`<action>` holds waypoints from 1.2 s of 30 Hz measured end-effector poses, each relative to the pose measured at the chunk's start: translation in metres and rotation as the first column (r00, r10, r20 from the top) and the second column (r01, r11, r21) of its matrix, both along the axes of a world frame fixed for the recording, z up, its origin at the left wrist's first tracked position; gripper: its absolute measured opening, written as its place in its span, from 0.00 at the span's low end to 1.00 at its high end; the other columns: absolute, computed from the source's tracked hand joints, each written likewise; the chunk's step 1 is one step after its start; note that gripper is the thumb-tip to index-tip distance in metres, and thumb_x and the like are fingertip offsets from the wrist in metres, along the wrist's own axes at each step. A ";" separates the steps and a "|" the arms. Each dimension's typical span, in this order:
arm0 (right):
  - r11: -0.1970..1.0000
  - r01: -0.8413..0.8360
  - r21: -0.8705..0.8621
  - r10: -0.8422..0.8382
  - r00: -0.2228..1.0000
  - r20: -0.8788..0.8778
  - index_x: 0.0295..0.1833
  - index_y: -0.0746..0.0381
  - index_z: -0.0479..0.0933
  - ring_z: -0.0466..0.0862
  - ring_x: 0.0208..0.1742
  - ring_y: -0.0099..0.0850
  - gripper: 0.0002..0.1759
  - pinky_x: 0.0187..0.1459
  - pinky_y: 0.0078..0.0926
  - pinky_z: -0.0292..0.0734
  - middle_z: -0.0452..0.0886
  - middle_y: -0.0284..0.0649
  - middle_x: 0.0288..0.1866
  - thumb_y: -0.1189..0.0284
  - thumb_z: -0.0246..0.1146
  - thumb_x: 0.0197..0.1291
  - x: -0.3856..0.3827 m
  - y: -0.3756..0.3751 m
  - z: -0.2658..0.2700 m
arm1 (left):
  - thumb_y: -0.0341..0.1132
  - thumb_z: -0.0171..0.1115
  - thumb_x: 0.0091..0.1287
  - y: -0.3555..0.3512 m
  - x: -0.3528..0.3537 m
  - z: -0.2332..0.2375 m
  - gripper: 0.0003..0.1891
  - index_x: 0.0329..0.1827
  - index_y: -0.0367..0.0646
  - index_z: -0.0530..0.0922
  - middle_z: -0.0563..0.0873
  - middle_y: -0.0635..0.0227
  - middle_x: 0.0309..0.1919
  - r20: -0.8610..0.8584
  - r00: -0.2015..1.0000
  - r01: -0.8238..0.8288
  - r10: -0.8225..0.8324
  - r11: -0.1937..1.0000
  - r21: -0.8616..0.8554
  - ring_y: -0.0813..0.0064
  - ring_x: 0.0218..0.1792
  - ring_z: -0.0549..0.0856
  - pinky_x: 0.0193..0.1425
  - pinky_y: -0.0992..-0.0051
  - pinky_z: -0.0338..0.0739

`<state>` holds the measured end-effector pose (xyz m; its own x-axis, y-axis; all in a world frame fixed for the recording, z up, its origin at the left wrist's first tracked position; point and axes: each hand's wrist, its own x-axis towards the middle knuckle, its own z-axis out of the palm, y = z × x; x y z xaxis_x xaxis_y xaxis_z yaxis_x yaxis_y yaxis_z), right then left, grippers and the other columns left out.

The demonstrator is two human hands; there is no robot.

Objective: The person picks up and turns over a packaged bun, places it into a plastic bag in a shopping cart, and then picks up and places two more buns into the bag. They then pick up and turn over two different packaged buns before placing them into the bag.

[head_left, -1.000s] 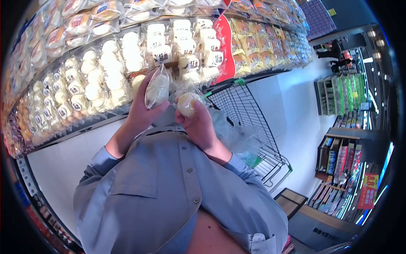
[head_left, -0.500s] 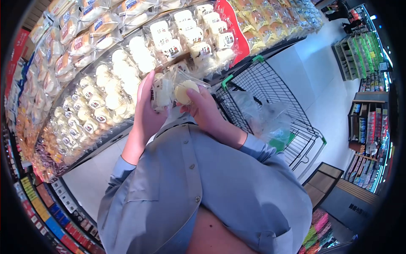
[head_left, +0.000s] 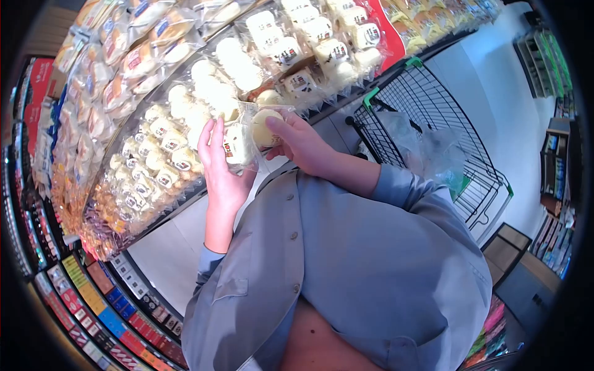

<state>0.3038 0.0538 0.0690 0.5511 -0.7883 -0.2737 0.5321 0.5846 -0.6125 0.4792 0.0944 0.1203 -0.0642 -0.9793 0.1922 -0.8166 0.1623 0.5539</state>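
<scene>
My left hand (head_left: 224,170) cradles a white bun in clear wrapping (head_left: 236,147), its printed label facing up; the fingers are stretched along its far side and the thumb is beneath. In my right hand (head_left: 296,137) is a round, pale yellow bun (head_left: 266,128), also under clear plastic, with my thumb pressed on its top. The two buns are side by side, and their clear wrapping overlaps between my hands. Just beyond them, packaged white buns (head_left: 286,51) lie in rows on the display shelf.
A black wire shopping cart (head_left: 433,93) with green corners stands at the right, holding a clear plastic bag (head_left: 427,145). Bagged breads (head_left: 139,59) fill the far-left display. A red divider (head_left: 391,34) separates yellow-wrapped buns (head_left: 427,25). Shelves of colourful boxes (head_left: 111,321) are at lower left.
The view has shifted, so the display and cart appear farther right. Both buns are closer together, the left one's label faces up more, and my left fingers have loosened and spread.
</scene>
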 end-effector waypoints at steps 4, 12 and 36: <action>0.992 0.123 0.015 -0.122 0.990 -0.069 0.70 0.58 0.62 0.82 0.48 0.24 0.28 0.42 0.25 0.80 0.78 0.35 0.55 0.54 0.55 0.73 -0.028 0.011 -0.006 | 0.20 0.70 0.45 -0.017 -0.019 -0.022 0.50 0.77 0.42 0.59 0.59 0.49 0.72 -0.085 0.978 0.187 -0.191 0.981 -0.057 0.53 0.62 0.73 0.61 0.65 0.77; 0.873 0.487 0.008 -0.480 0.864 -0.151 0.69 0.58 0.60 0.81 0.55 0.27 0.32 0.45 0.29 0.84 0.76 0.38 0.58 0.51 0.58 0.71 -0.101 0.051 0.004 | 0.23 0.72 0.50 -0.049 -0.107 -0.022 0.48 0.77 0.43 0.59 0.57 0.50 0.74 -0.058 0.830 0.558 -0.555 0.823 0.105 0.49 0.73 0.62 0.68 0.62 0.72; 0.811 0.544 0.217 -0.576 0.808 0.127 0.67 0.55 0.70 0.83 0.57 0.32 0.32 0.47 0.34 0.86 0.81 0.38 0.60 0.43 0.53 0.69 -0.292 0.092 -0.015 | 0.23 0.61 0.62 -0.033 -0.298 -0.019 0.27 0.67 0.37 0.73 0.69 0.48 0.71 -0.361 0.586 0.777 -0.725 0.630 -0.005 0.53 0.70 0.72 0.69 0.63 0.71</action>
